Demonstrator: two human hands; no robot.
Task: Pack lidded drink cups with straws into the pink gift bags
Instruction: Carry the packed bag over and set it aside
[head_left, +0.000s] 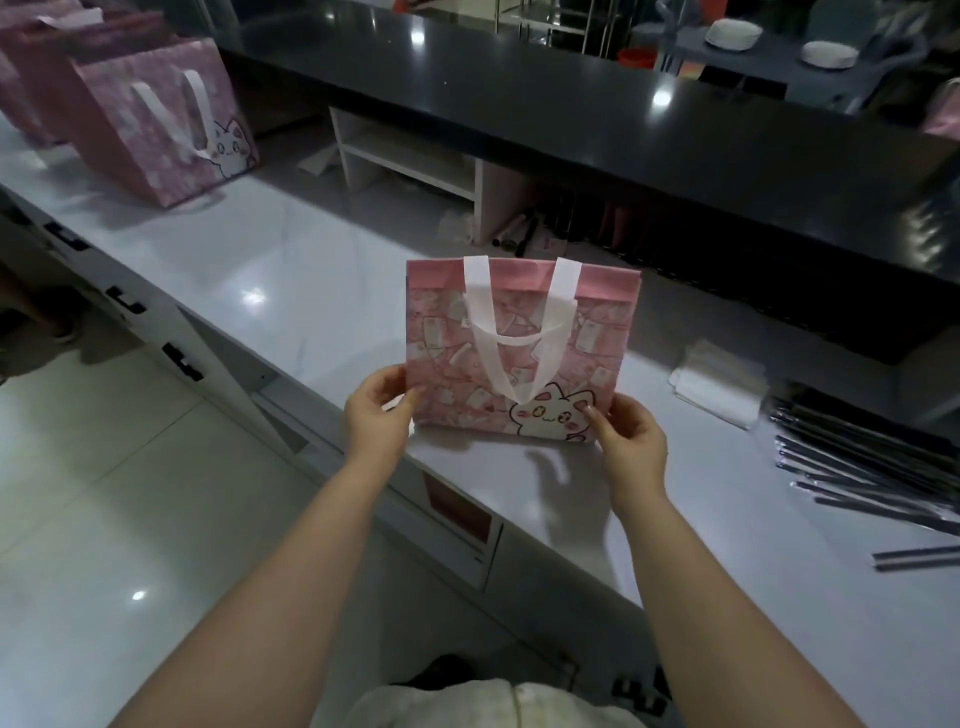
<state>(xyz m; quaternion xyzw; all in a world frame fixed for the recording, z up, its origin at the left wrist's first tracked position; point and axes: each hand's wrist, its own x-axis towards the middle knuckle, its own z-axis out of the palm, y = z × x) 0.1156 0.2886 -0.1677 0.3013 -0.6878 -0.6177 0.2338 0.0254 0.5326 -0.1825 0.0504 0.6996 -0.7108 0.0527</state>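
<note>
Left hand (376, 415) and right hand (631, 441) pinch the flat pink cat-print gift bag's (519, 353) lower corners; next, spreading its mouth evenly should make it stand.

dim indoor light, ceiling lamps glaring off the white counter (291, 291) and floor (104, 493), edges bent and soft.

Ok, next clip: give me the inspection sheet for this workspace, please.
Surface: white glossy counter, mostly bare in the middle.
Job's things: flat pink bag held upright on the counter; more pink bags stand far left; wrapped straws lie at right. No cups seen.
Clutter: white folded stack beside the straws.
Grippers: left hand and right hand pinch the bag's bottom corners.
Cables: nothing seen.
Surroundings: dark raised counter behind; plates beyond it.
</note>
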